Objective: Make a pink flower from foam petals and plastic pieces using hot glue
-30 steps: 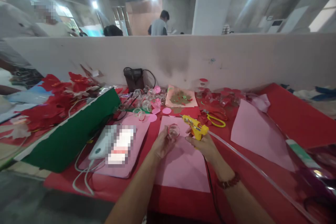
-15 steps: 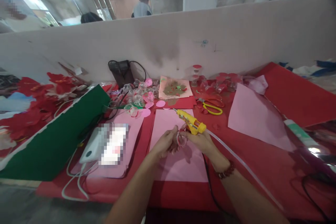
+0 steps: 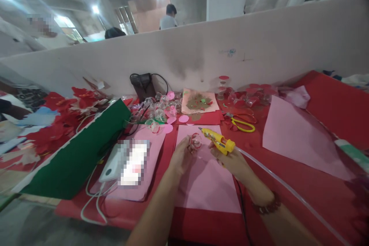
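My left hand (image 3: 183,155) has its fingers closed around a small clear plastic cup (image 3: 196,141) with a red rim, held above a pink sheet (image 3: 206,192). In my right hand (image 3: 230,161) is a yellow glue gun (image 3: 217,140), its nozzle pointing up and left, just right of the cup and apart from it. A long translucent glue stick (image 3: 276,177) trails from the back of the gun. Behind my hands lie pink paper discs (image 3: 183,118) and a heap of clear cups (image 3: 160,114).
Yellow-handled scissors (image 3: 243,125) lie at the right, before cups with red discs (image 3: 253,98). Left are a phone (image 3: 134,163), a cabled power bank (image 3: 111,167) and a green board (image 3: 77,161). A low wall (image 3: 187,54) stands behind; people are beyond it.
My hands have moved apart. The right one has drawn away from the cup with the glue gun, while the left keeps the cup. The camera view has shifted slightly.
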`<state>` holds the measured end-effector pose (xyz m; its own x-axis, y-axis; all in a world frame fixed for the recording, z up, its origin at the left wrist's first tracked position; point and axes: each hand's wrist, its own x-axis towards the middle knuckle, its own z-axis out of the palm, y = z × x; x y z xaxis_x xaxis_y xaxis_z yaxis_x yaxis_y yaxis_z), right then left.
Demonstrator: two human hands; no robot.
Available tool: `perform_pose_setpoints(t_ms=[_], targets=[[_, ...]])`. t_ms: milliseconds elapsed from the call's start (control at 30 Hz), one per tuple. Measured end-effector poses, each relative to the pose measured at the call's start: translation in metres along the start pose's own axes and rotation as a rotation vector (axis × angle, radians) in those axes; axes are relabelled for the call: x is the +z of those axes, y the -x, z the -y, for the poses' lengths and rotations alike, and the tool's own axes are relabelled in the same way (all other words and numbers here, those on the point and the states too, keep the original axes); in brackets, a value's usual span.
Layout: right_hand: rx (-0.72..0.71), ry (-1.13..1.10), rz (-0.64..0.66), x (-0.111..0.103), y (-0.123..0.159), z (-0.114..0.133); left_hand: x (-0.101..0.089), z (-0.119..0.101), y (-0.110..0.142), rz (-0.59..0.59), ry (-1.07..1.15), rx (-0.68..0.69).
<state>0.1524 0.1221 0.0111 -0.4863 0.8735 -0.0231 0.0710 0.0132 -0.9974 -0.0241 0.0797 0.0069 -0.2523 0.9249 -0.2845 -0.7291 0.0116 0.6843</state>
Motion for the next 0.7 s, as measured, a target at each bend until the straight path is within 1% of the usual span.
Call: perform_pose_setpoints(t_ms=[100, 167, 267, 467, 633, 700], targets=[[0.035, 0.007, 0.050, 0.0009, 0.0019, -0.0048, 0.0002, -0.0041, 0.0002, -0.044, 0.030, 0.014], [0.060, -0.016, 0.086, 0.0019, 0.0028, -0.0051, 0.0011, -0.0051, 0.0014, -0.054, 0.039, 0.039], [0.071, -0.060, 0.132, 0.0037, 0.0031, -0.0033, 0.0005, -0.0048, 0.0022, -0.061, 0.046, 0.031], [0.068, -0.072, 0.106, 0.0052, 0.0017, -0.0050, -0.0048, -0.0030, -0.0003, -0.073, 0.020, 0.043], [0.082, -0.101, 0.113, 0.0054, 0.0000, -0.0093, -0.0026, -0.0026, -0.0007, -0.109, 0.030, 0.003], [0.088, -0.099, 0.102, 0.0056, -0.0004, -0.0095, -0.0024, -0.0021, -0.0011, -0.105, 0.035, -0.013]])
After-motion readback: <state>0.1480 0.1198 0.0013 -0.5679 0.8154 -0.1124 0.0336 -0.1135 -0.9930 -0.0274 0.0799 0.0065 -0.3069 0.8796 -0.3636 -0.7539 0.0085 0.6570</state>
